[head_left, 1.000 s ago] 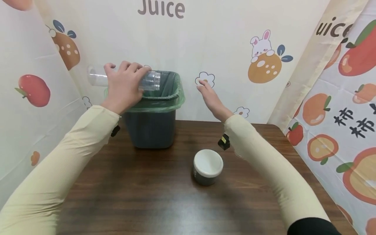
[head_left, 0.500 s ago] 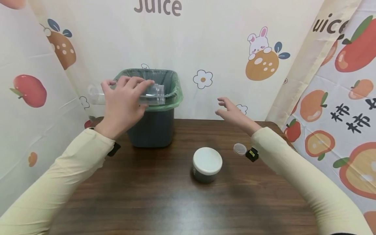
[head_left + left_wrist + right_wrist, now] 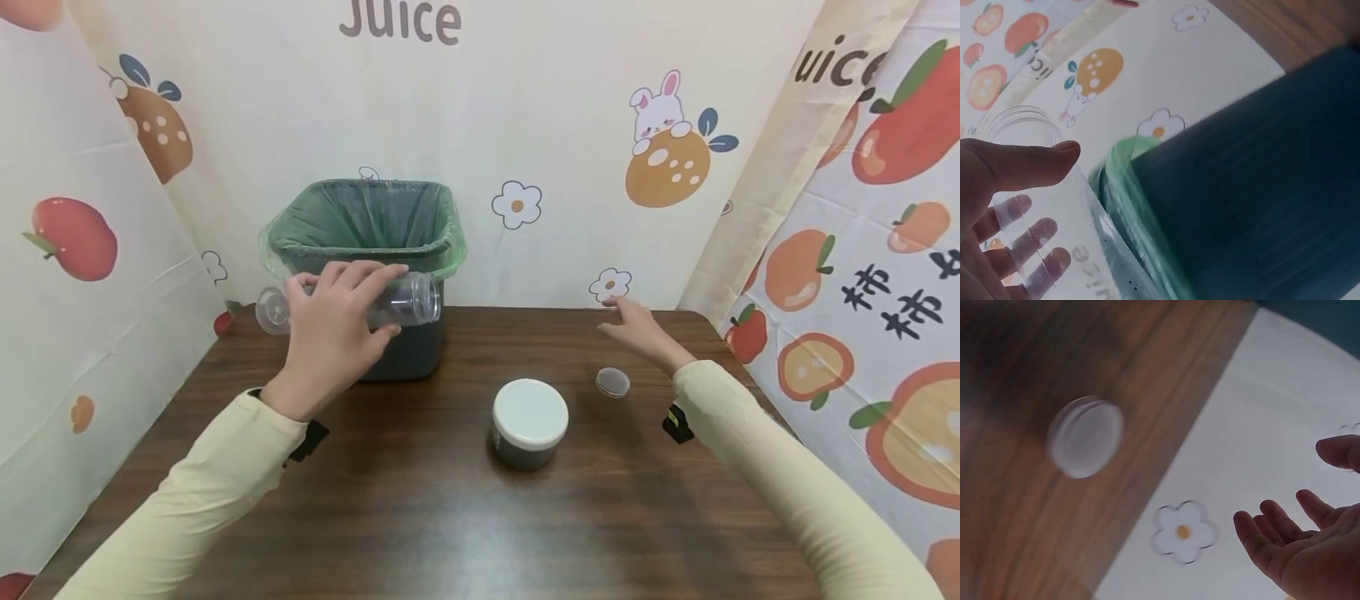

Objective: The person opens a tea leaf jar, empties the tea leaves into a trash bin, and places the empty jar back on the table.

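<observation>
Gripping a clear bottle [image 3: 405,302] on its side in the left hand [image 3: 333,337], in front of the bin [image 3: 415,354]. Holding nothing in the loosely bent right hand [image 3: 641,329], near a cap [image 3: 612,382] on the desk [image 3: 465,533], to the right of a tub [image 3: 529,421].

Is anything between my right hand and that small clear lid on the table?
Nothing visible. Open space lies between your right hand and the small clear lid; the white-topped tub stands left of the lid and nearer you, off that path.
</observation>
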Motion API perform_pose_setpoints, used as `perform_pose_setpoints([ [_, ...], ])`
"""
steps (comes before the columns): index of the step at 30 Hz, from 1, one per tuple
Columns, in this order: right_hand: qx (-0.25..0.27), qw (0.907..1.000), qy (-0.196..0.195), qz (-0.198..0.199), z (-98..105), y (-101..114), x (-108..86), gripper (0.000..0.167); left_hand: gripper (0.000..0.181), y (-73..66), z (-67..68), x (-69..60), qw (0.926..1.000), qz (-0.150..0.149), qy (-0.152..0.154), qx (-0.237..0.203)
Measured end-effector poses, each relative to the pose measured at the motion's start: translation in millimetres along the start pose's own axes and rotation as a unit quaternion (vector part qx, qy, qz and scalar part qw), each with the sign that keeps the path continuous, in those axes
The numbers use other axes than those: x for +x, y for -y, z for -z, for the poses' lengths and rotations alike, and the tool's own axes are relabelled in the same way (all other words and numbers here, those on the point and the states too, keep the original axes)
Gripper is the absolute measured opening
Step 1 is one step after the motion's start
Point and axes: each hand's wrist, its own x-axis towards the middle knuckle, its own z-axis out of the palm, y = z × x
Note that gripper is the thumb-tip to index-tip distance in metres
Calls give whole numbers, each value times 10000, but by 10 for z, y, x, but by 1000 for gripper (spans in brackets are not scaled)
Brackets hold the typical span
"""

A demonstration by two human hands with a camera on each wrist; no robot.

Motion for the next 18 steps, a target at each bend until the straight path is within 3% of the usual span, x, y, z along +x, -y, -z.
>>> perform_pose_setpoints([
  [10, -763, 9925, 614, -730, -181, -490, -119, 71, 68, -71, -205, -173, 9972, 520, 303, -436],
  [18, -633, 9870, 1019, -1068, -382, -664, -184, 85, 68, -58, -382, -352, 9932, 762, 705, -519],
])
